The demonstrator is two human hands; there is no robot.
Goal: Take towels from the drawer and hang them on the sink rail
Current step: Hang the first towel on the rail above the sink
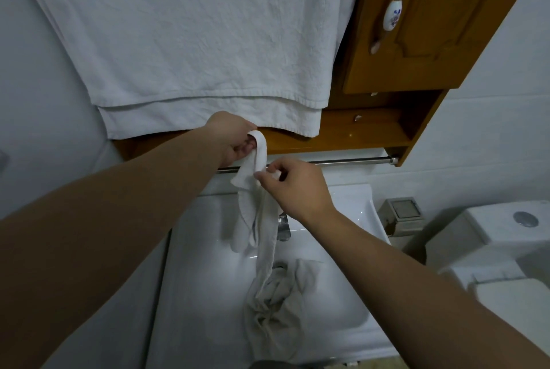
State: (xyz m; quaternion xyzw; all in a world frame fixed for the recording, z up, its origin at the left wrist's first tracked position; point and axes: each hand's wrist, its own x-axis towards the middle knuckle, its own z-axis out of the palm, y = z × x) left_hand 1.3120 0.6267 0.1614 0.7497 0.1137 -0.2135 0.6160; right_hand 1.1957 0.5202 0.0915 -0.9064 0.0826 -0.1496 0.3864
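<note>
A small white towel (253,160) is pinched at its top by the left hand (235,139) and gripped just below by the right hand (294,187), seemingly in front of the rail (342,161); its tail is trailed beneath both hands into the sink (351,249).

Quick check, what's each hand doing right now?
Left hand: fingers grip the top of the small white towel at the rail.
Right hand: pinches the same towel.

small white towel (253,190) | twisted, draped at rail (342,161) | tail bunched in sink (351,294)
</note>
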